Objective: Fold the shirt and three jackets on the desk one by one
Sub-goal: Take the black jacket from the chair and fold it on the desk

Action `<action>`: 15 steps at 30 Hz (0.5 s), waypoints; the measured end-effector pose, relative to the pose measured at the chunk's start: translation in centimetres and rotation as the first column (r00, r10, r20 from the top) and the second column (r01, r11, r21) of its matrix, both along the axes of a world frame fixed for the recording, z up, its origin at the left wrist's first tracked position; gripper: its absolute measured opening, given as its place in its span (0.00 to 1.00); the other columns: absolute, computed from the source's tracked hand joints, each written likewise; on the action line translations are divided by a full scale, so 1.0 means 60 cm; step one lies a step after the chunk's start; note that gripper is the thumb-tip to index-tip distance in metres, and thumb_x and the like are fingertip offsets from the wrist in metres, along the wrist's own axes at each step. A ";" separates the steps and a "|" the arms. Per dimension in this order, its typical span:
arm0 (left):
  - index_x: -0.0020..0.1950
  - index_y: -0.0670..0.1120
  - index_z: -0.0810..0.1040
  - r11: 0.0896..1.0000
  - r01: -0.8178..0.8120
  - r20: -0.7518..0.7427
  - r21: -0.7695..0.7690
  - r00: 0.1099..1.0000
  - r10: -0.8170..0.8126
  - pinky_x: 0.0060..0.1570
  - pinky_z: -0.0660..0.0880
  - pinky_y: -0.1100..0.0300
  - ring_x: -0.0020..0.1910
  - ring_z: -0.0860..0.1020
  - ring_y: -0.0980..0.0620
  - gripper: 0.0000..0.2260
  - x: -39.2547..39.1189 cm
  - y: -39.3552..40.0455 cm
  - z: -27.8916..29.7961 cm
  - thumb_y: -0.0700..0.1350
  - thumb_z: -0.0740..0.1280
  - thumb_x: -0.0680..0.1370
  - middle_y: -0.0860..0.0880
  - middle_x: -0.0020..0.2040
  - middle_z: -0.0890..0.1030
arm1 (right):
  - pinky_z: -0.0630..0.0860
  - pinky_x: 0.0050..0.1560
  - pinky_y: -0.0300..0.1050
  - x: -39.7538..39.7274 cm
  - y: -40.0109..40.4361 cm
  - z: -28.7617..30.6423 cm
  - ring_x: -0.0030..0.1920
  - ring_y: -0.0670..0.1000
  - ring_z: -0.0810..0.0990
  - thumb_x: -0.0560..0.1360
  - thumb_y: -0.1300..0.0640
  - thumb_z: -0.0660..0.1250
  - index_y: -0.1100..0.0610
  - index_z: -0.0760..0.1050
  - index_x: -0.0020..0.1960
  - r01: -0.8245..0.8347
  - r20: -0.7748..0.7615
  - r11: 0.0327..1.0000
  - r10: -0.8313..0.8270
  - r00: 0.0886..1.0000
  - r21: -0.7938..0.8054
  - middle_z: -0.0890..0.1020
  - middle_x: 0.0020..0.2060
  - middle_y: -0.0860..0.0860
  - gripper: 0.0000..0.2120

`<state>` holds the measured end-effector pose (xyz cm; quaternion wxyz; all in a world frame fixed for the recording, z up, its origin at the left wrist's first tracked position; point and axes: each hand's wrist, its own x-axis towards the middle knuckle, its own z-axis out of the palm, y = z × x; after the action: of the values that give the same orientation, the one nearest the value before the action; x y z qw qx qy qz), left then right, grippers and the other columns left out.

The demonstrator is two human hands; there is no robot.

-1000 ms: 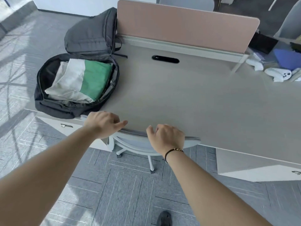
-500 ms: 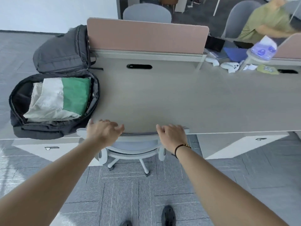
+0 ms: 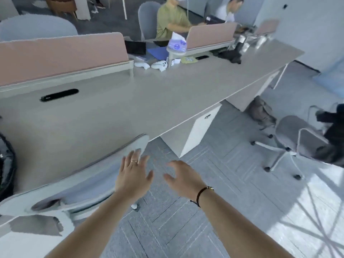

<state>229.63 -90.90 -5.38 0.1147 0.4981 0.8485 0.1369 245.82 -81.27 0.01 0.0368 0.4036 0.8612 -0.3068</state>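
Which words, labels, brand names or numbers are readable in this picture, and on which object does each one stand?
None can be read.
The purple-white pack on the desk carries a printed pattern, too blurred to read.
The yellow-green item beside it shows a pale mark, also too blurred.
The white controllers show no legible marking.

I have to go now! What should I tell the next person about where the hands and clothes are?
Left hand: open, fingers spread, holding nothing, just past the chair back.
Right hand: open, holding nothing, over the floor.
Clothes: none show on the desk. Only the edge of a black backpack shows at the far left; its contents are out of view.
Done: cannot tell from here.
Left: check the backpack.
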 end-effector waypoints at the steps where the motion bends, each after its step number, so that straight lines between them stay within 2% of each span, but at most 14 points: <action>1: 0.80 0.52 0.61 0.999 0.046 0.016 -0.023 0.999 -0.045 0.79 0.48 0.49 0.81 0.50 0.46 0.27 0.025 0.021 0.004 0.58 0.58 0.82 0.48 0.82 0.56 | 0.74 0.65 0.53 0.041 0.009 0.005 0.65 0.51 0.76 0.80 0.43 0.61 0.46 0.69 0.73 0.071 0.025 0.997 -0.072 0.997 0.027 0.73 0.70 0.47 0.23; 5: 0.76 0.54 0.67 0.968 0.250 0.041 -0.002 0.968 -0.249 0.72 0.63 0.49 0.77 0.61 0.49 0.22 0.158 0.095 0.045 0.56 0.59 0.82 0.51 0.77 0.66 | 0.77 0.60 0.52 0.204 0.036 0.026 0.60 0.53 0.79 0.80 0.42 0.60 0.45 0.69 0.71 0.312 0.073 0.937 -0.327 0.942 0.159 0.76 0.66 0.48 0.21; 9: 0.68 0.52 0.76 0.921 0.368 -0.017 0.126 0.929 -0.369 0.61 0.72 0.51 0.64 0.75 0.51 0.17 0.290 0.166 0.089 0.54 0.61 0.81 0.54 0.67 0.78 | 0.79 0.55 0.51 0.345 0.051 0.046 0.57 0.50 0.80 0.81 0.41 0.60 0.47 0.72 0.69 0.534 0.021 0.812 -0.553 0.833 0.236 0.80 0.60 0.46 0.19; 15: 0.68 0.51 0.77 0.804 0.577 -0.080 0.144 0.816 -0.572 0.56 0.74 0.53 0.61 0.78 0.49 0.17 0.510 0.252 0.129 0.54 0.61 0.81 0.52 0.64 0.81 | 0.80 0.50 0.48 0.573 0.068 0.062 0.53 0.49 0.81 0.81 0.43 0.61 0.48 0.75 0.66 0.703 -0.064 0.660 -0.715 0.696 0.265 0.81 0.58 0.46 0.17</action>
<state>260.22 -75.76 2.39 0.0962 0.7412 0.6458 0.1557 280.22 -77.18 3.74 -0.1210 0.7149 0.6679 -0.1677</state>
